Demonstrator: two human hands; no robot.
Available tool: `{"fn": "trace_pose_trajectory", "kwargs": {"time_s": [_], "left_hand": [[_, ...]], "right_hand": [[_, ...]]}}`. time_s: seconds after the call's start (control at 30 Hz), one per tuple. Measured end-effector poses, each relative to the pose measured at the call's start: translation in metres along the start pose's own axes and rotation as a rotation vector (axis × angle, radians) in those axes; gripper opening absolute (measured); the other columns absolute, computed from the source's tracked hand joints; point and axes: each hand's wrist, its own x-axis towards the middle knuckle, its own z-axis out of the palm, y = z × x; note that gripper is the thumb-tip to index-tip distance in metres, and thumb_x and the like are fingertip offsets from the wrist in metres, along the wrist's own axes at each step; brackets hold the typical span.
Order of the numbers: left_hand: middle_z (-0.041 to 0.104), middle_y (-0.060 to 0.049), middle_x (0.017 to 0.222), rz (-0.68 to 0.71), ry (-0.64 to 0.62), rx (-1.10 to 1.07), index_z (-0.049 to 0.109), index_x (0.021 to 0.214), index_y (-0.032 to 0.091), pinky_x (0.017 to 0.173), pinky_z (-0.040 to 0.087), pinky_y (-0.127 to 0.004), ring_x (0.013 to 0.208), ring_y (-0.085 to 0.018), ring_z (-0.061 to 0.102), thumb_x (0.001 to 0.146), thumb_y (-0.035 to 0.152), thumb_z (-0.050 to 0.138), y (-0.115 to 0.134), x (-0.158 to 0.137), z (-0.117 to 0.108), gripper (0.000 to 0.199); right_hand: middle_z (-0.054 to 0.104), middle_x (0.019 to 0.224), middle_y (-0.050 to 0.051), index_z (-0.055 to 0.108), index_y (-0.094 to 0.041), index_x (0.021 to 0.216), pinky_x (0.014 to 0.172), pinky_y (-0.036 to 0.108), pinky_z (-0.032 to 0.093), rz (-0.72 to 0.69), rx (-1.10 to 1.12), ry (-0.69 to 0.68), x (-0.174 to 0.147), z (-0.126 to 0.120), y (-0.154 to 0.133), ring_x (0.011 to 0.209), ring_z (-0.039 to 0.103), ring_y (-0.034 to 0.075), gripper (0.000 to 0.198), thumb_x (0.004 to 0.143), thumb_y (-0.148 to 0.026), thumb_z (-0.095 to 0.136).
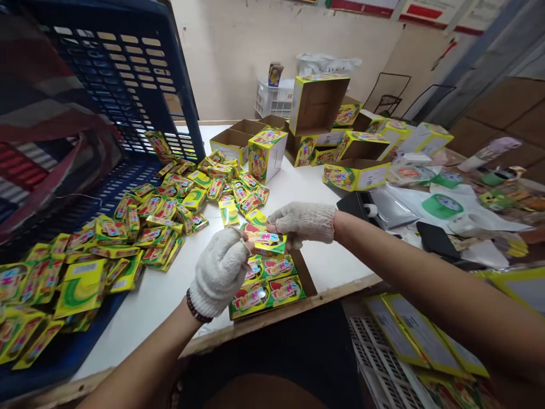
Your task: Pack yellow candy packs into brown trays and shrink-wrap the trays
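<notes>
Dark clothing lies nearest, below both hands. The gloved left grip pinches the left end of a yellow-green packet; the gloved right grip is closed on its right side, so the packet sits between them. Just beneath the two grips, an open carton at the edge of the worktop holds packets laid flat. Left of the grip spreads a loose packet pile, partly within a blue crate. Beyond the grip stand more cartons.
</notes>
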Motion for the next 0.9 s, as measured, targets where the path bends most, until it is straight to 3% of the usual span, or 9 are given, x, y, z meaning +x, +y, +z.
{"fn": "trace_pose_trajectory", "kwargs": {"time_s": [0.1,0.2,0.27,0.37,0.5,0.63,0.73,0.9], "left_hand": [[0.058,-0.009,0.097,-0.206,-0.089,0.095,0.055,0.093,0.019,0.073,0.052,-0.031,0.090,-0.020,0.060,0.077,0.009,0.052,0.002,0.008,0.006,0.019],[0.060,-0.007,0.089,-0.426,-0.522,0.140,0.057,0.086,0.019,0.073,0.050,-0.032,0.085,-0.020,0.060,0.080,0.011,0.048,0.009,0.011,0.010,0.013],[0.063,-0.009,0.093,-0.395,-0.836,0.150,0.062,0.090,0.018,0.077,0.050,-0.036,0.088,-0.023,0.062,0.083,0.015,0.045,0.017,0.008,0.016,0.018],[0.066,-0.016,0.103,-0.304,-1.069,0.187,0.066,0.098,0.013,0.089,0.047,-0.046,0.100,-0.031,0.062,0.088,0.025,0.044,0.025,-0.001,0.025,0.027],[0.067,-0.017,0.104,-0.295,-1.131,0.195,0.069,0.098,0.011,0.090,0.047,-0.049,0.102,-0.033,0.062,0.088,0.025,0.043,0.026,-0.010,0.025,0.031],[0.068,-0.016,0.105,-0.296,-1.141,0.176,0.069,0.101,0.011,0.092,0.046,-0.049,0.105,-0.033,0.060,0.088,0.023,0.041,0.025,-0.010,0.021,0.033],[0.068,-0.017,0.105,-0.302,-1.163,0.180,0.069,0.101,0.010,0.093,0.046,-0.048,0.106,-0.033,0.060,0.088,0.023,0.041,0.025,-0.008,0.021,0.033],[0.068,-0.015,0.104,-0.304,-1.174,0.190,0.069,0.098,0.011,0.092,0.047,-0.048,0.103,-0.033,0.061,0.088,0.024,0.041,0.027,-0.004,0.020,0.033]], "right_hand": [[0.065,0.069,0.001,0.065,-0.016,0.086,0.051,0.020,0.046,-0.044,-0.368,0.143,0.000,-0.010,0.002,0.056,0.060,0.012,0.009,0.084,-0.024,0.061],[0.072,0.085,0.010,0.072,-0.014,0.093,0.064,0.027,0.050,-0.001,-0.840,0.292,0.007,-0.005,0.000,0.076,0.068,0.021,0.015,0.081,-0.017,0.064],[0.073,0.093,0.017,0.073,-0.011,0.098,0.072,0.033,0.051,0.067,-1.038,0.285,0.018,0.007,0.001,0.087,0.070,0.028,0.020,0.080,-0.015,0.066],[0.071,0.101,0.025,0.072,-0.005,0.103,0.079,0.037,0.051,0.108,-1.149,0.216,0.036,0.025,0.009,0.098,0.068,0.035,0.029,0.077,-0.018,0.072],[0.071,0.109,0.020,0.070,-0.011,0.107,0.082,0.033,0.050,0.032,-1.152,0.188,0.050,0.033,0.028,0.103,0.066,0.031,0.027,0.082,-0.020,0.068],[0.070,0.107,0.015,0.066,-0.016,0.111,0.079,0.031,0.049,-0.017,-1.121,0.315,0.050,0.033,0.045,0.099,0.066,0.026,0.025,0.094,-0.022,0.049],[0.069,0.106,0.015,0.065,-0.015,0.110,0.079,0.031,0.048,-0.030,-1.160,0.379,0.049,0.039,0.056,0.099,0.063,0.025,0.026,0.095,-0.017,0.045],[0.064,0.115,0.015,0.069,-0.017,0.100,0.089,0.042,0.044,-0.296,-1.252,0.428,0.050,0.041,0.075,0.109,0.055,0.029,0.021,0.093,-0.018,0.049]]}}
